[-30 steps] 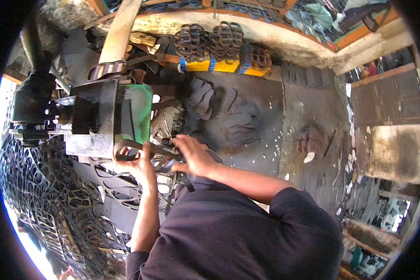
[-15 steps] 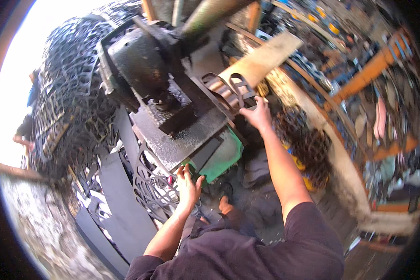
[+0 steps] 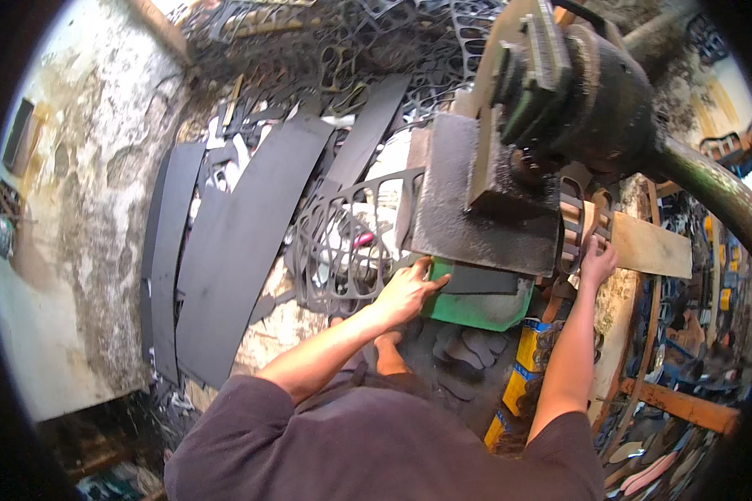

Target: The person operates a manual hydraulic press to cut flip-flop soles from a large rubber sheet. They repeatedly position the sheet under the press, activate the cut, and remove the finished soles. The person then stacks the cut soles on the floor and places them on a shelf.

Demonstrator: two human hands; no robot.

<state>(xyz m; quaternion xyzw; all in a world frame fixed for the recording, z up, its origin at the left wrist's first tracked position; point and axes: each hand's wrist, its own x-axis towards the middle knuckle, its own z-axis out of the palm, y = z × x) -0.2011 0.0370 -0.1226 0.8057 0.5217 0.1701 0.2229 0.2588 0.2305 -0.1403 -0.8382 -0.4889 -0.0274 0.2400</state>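
Swung round since the earlier frame, the view puts the yellow boxes [image 3: 520, 390] left of the right forearm [image 3: 570, 351], where they lay to its right; their blue patches bear small pale markings. The left hand [image 3: 403, 296] keeps to the corner of the green board [image 3: 485, 314], thumb and forefinger spread, near a smooth, tapering dark strip [image 3: 480, 282] lying on it. The right hand [image 3: 598, 263] bends its fingers at a looped, strap-like piece [image 3: 589, 220] (whether they pinch it, I cannot tell). Beyond the left fingers are a grainy plate [image 3: 451, 209] and black press [image 3: 606, 100]; leftward spreads a dark lattice sheet [image 3: 377, 197] with rounded holes. Right of the right fingers is a pale wooden plank [image 3: 656, 246].
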